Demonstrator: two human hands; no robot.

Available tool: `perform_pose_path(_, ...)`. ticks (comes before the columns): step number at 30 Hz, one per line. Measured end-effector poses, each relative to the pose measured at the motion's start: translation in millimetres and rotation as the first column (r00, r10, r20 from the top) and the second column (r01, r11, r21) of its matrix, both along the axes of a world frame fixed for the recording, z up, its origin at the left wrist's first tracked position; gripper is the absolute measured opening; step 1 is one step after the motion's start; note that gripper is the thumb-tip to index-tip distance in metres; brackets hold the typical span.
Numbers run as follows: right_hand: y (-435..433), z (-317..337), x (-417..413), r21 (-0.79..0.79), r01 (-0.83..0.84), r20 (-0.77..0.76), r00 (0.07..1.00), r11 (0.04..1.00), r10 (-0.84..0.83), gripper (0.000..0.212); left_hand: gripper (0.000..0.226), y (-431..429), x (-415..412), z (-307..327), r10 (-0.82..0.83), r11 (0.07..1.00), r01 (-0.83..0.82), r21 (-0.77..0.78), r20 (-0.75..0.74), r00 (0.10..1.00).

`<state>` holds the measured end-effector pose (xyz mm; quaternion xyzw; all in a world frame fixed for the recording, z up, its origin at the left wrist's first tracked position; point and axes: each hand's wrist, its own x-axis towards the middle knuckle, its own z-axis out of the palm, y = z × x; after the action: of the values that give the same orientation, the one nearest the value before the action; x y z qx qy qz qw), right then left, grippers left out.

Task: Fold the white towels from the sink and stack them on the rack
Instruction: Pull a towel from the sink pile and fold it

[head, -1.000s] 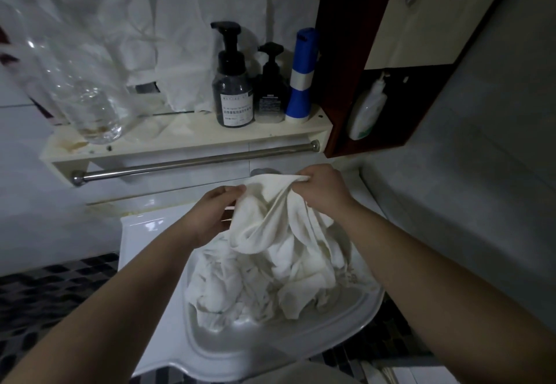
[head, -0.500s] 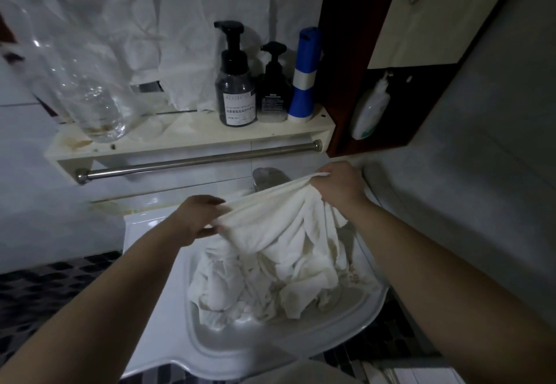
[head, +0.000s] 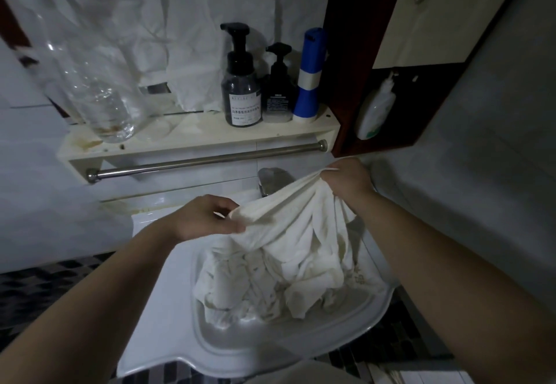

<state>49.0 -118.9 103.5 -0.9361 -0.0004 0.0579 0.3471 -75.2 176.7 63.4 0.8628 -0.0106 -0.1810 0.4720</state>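
Observation:
A white towel [head: 288, 212] is stretched between my two hands above the white sink [head: 270, 341]. My left hand [head: 207, 218] pinches its near-left edge. My right hand [head: 349, 182] grips its far-right corner, higher up and close to the wall. The rest of the towel hangs down into the basin, onto a crumpled heap of more white towels [head: 258, 287]. Just above the sink, the cream rack shelf [head: 192, 137] with its steel bar [head: 204, 159] is fixed to the wall.
On the shelf stand a clear plastic bottle [head: 99, 94], two dark pump bottles [head: 240, 91] and a blue-and-white canister [head: 310, 79]. A faucet [head: 270, 179] pokes out behind the towel. A dark cabinet [head: 376, 82] holds a white bottle at right.
My hands have drawn apart, left hand toward the left and right hand up and to the right, spreading the bunched towel into a taut span.

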Motion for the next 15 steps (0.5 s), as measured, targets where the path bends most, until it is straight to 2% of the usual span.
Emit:
perform_pose_path(1, 0, 0, 1, 0.003, 0.000, -0.003, 1.000, 1.000, 0.000, 0.026, 0.030, -1, 0, -3, -0.031, 0.994, 0.022, 0.111, 0.078, 0.997)
perform_pose_path(2, 0, 0, 3, 0.003, 0.002, -0.009, 1.000, 1.000, -0.002, 0.027, 0.024, -1, 1, -6, -0.020, 0.988, -0.005, 0.153, 0.160, 0.987)
perform_pose_path(3, -1, -1, 4, -0.007, 0.005, -0.013, 1.000, 1.000, -0.005, 0.026, 0.014, -3, 1, -10, 0.040, 0.991, -0.067, 0.116, 0.219, 0.975)
perform_pose_path(4, -2, -3, 7, -0.019, 0.006, -0.017, 1.000, 1.000, -0.007, 0.023, 0.014, -4, 3, -13, 0.152, 0.987, -0.160, 0.018, 0.227, 0.962)
perform_pose_path(6, -5, -9, 11, -0.011, 0.013, -0.026, 1.000, 1.000, -0.013, 0.013, 0.037, -9, 7, -15, 0.346, 0.935, -0.328, -0.135, 0.143, 0.927)
perform_pose_path(10, -15, -17, 12, 0.070, 0.100, 0.027, 0.994, 0.992, -0.102, 0.030, 0.052, -27, 17, -6, 0.431, 0.899, -0.407, -0.162, 0.152, 0.890)
perform_pose_path(15, -20, -9, 0, 0.361, 0.134, 0.075, 0.982, 0.923, -0.172, 0.015, 0.050, -65, 43, 17, 0.595, 0.775, -0.516, -0.365, 0.147, 0.790)
